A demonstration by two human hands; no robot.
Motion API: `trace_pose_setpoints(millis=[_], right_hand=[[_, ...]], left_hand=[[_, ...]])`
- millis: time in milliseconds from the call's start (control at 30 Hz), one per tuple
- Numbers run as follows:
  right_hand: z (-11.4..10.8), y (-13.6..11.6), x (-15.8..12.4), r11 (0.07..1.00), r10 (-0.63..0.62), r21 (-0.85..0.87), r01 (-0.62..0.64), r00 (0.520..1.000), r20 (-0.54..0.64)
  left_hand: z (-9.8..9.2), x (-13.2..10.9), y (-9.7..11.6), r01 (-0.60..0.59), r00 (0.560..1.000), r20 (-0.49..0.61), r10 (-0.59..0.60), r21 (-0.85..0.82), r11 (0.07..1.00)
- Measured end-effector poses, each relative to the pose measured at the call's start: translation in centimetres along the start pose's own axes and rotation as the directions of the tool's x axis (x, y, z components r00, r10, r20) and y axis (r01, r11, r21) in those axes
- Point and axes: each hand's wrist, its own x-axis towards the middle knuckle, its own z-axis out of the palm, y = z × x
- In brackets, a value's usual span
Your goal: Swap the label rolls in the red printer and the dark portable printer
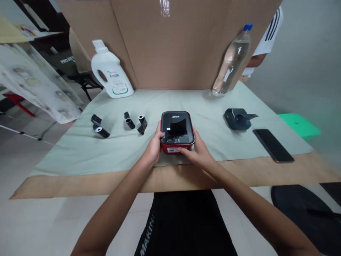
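A small red-and-black printer (174,144) sits near the table's front edge, a curled black strip (178,127) standing out of its top. My left hand (155,142) is closed on its left side, the thumb at the front corner of the top. On the other side, my right hand (198,149) wraps round the printer's right edge, with the thumb across the labelled front face. Whether its base is lifted off the cloth I cannot tell. To the left lie several small black rolls (130,123) with partly unwound ends.
A green cloth (80,156) covers most of the table. A white jug (112,73) and a water bottle (233,62) lean on the cardboard panel (176,46). To the right are a black dispenser-like object (237,122) and a phone (273,145). A person's sleeve (272,32) shows behind.
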Motion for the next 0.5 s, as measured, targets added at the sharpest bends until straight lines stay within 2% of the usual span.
trace_pose_setpoints(millis=[133,233,300,400,500], right_hand=[[-0.3,0.4,-0.5,0.999,0.048,0.008,-0.048,0.999,0.015],[-0.8,0.8,-1.0,0.998,0.052,0.015,-0.053,0.998,0.031],[-1.4,1.4,-0.8,0.992,0.105,0.065,-0.107,0.994,0.032],[-1.9,3.1,1.3,0.941,0.263,0.225,-0.253,0.965,-0.018],[-1.4,5.2,5.0,0.867,0.363,0.395,-0.304,0.928,-0.081]], left_hand=[[-0.5,0.3,-1.8,-0.003,1.000,-0.005,0.003,0.022,1.000],[-1.3,0.6,-2.9,-0.041,0.997,0.061,0.038,0.051,0.998],[-2.2,1.2,-3.2,-0.086,0.991,0.114,0.077,0.081,0.993],[-3.5,2.8,-2.7,-0.154,0.963,0.243,0.118,0.134,0.979],[-4.4,4.5,-2.1,-0.196,0.910,0.398,0.112,0.178,0.964]])
